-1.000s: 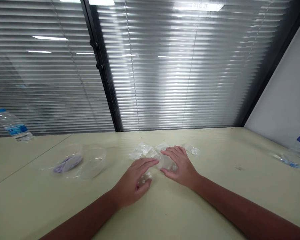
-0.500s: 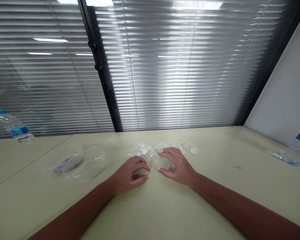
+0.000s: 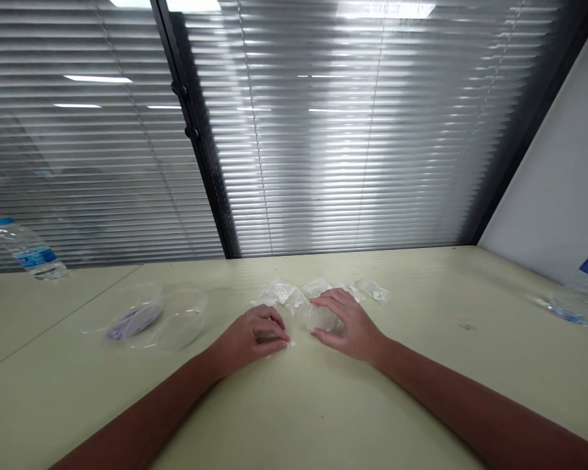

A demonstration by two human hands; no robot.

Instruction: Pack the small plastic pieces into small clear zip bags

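Note:
My left hand [image 3: 255, 334] rests on the table with thumb and index finger pinched together. A tiny white piece [image 3: 292, 343] shows at their tips. Curved around a clear, crinkled plastic bag [image 3: 322, 320] is my right hand [image 3: 349, 326], thumb on the near side and fingers on the far side. What the bag contains is hard to make out. Just beyond both hands lie several small clear packets with white bits inside, among them a left packet [image 3: 279, 292] and a right packet [image 3: 375, 291].
Left of my hands sits a clear round plastic container [image 3: 183, 320] with purple strands [image 3: 134, 320] beside or under its clear part. A water bottle [image 3: 34, 253] stands at the far left, another bottle [image 3: 585, 294] at the right edge. Window blinds [image 3: 313, 163] rise behind the pale table [image 3: 323, 405].
My left thumb and index finger have closed from a wider gap into a pinch, and that hand has shifted slightly left. My right hand stays in place.

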